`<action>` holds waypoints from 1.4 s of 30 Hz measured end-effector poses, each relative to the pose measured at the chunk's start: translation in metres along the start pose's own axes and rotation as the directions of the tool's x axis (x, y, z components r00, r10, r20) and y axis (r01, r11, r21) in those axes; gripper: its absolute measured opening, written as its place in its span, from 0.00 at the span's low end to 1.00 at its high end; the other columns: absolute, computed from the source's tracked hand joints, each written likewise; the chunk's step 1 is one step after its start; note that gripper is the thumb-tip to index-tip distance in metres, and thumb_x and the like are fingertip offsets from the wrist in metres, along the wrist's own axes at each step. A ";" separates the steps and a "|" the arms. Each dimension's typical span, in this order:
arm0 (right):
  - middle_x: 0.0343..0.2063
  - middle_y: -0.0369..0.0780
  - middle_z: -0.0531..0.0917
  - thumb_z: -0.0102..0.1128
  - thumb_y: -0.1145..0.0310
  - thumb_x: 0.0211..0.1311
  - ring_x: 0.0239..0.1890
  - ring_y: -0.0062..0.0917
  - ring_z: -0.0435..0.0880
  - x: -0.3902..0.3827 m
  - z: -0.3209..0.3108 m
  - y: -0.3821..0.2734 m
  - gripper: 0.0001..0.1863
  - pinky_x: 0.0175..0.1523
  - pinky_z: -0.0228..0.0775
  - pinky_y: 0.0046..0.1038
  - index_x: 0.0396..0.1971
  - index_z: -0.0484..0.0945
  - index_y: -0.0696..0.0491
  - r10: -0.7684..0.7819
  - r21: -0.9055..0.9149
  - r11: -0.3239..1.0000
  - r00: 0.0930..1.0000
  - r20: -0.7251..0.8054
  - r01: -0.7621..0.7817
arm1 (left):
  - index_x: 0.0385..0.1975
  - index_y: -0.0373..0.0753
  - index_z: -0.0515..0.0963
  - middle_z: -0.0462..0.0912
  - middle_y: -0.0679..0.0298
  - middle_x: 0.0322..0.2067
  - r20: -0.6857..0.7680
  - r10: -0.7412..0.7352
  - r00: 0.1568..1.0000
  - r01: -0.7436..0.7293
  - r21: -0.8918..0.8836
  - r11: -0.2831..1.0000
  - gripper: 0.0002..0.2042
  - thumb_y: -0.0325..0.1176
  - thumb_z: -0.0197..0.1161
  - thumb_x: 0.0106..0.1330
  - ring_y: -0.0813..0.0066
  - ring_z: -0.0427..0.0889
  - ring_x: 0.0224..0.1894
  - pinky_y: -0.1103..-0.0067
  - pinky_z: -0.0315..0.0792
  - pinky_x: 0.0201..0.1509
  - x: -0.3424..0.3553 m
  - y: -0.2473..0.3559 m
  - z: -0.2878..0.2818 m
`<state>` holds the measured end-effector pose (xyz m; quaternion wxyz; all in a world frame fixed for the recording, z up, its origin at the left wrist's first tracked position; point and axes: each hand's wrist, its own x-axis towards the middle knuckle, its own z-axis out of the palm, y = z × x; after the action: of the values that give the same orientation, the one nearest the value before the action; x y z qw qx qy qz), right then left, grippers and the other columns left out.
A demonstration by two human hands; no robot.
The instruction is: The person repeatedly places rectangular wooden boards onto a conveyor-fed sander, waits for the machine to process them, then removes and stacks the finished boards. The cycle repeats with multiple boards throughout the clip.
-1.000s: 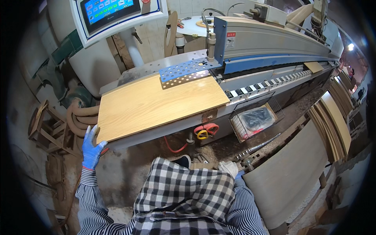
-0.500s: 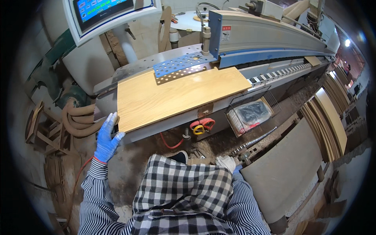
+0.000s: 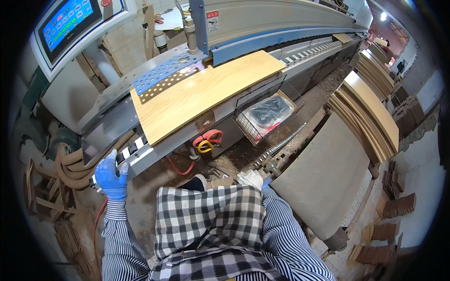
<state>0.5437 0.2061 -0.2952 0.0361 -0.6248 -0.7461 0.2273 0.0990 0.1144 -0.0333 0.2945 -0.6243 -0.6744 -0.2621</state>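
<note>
A light wood panel [image 3: 206,91] lies flat on the feed table of a long grey and blue machine [image 3: 281,21], its far edge under a perforated blue plate [image 3: 161,75]. My left hand [image 3: 112,175], in a blue glove, rests on the near end of the machine's striped feed track [image 3: 133,150], apart from the panel. My right hand [image 3: 251,179], in a white glove, hangs low by my checked apron, next to the corner of a large grey board [image 3: 323,173]. How its fingers are set is unclear.
A touch screen [image 3: 70,23] stands at the upper left. A wire basket [image 3: 267,114] with a black bag hangs under the table, beside red and yellow cables [image 3: 206,140]. Stacked curved wood panels [image 3: 370,107] sit at the right; hoses [image 3: 70,161] and scrap wood at the left.
The wood panel has travelled right along the track, away from my left hand. That hand left the panel's corner and now sits on the track's end.
</note>
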 end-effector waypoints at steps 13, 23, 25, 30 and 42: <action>0.38 0.39 0.80 0.46 0.55 0.61 0.43 0.34 0.77 0.001 0.007 0.003 0.15 0.47 0.66 0.37 0.37 0.77 0.47 0.159 0.235 0.959 0.987 0.012 -0.158 | 0.50 0.38 0.78 0.80 0.60 0.33 -0.020 -0.005 1.000 0.004 -0.033 0.999 0.23 0.48 0.64 0.59 0.64 0.78 0.35 0.70 0.70 0.45 0.001 0.001 0.002; 0.41 0.40 0.79 0.46 0.55 0.62 0.45 0.34 0.76 0.002 0.008 0.004 0.16 0.50 0.65 0.36 0.40 0.77 0.48 0.207 0.299 0.932 0.978 0.019 -0.203 | 0.50 0.38 0.78 0.80 0.59 0.33 -0.048 0.043 0.998 -0.045 -0.039 0.998 0.22 0.42 0.65 0.59 0.65 0.78 0.33 0.71 0.71 0.44 0.003 0.000 0.003; 0.41 0.40 0.79 0.46 0.55 0.62 0.46 0.34 0.76 0.002 0.008 0.004 0.16 0.50 0.65 0.36 0.40 0.77 0.48 0.216 0.310 0.927 0.976 0.020 -0.212 | 0.51 0.38 0.78 0.80 0.59 0.33 -0.065 0.062 0.996 -0.065 -0.034 0.997 0.22 0.42 0.65 0.59 0.65 0.78 0.33 0.71 0.71 0.44 0.003 0.001 0.004; 0.42 0.40 0.78 0.46 0.55 0.62 0.47 0.35 0.75 0.002 0.010 0.003 0.16 0.51 0.64 0.35 0.41 0.76 0.49 0.227 0.328 0.918 0.974 0.023 -0.222 | 0.50 0.38 0.78 0.80 0.60 0.33 -0.045 0.043 0.998 -0.044 -0.019 0.999 0.22 0.41 0.65 0.59 0.66 0.77 0.32 0.71 0.71 0.42 0.001 0.001 0.003; 0.45 0.41 0.78 0.46 0.55 0.63 0.50 0.35 0.74 0.000 0.007 -0.005 0.18 0.54 0.63 0.34 0.44 0.75 0.50 0.273 0.387 0.885 0.962 0.018 -0.259 | 0.49 0.36 0.79 0.83 0.57 0.37 0.001 -0.022 1.000 0.022 -0.103 0.994 0.21 0.40 0.66 0.59 0.64 0.81 0.37 0.72 0.73 0.45 0.011 0.003 0.001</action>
<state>0.5364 0.2038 -0.2993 0.1403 -0.7057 -0.5934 0.3608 0.1016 0.1227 -0.0261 0.2592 -0.6313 -0.6666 -0.2998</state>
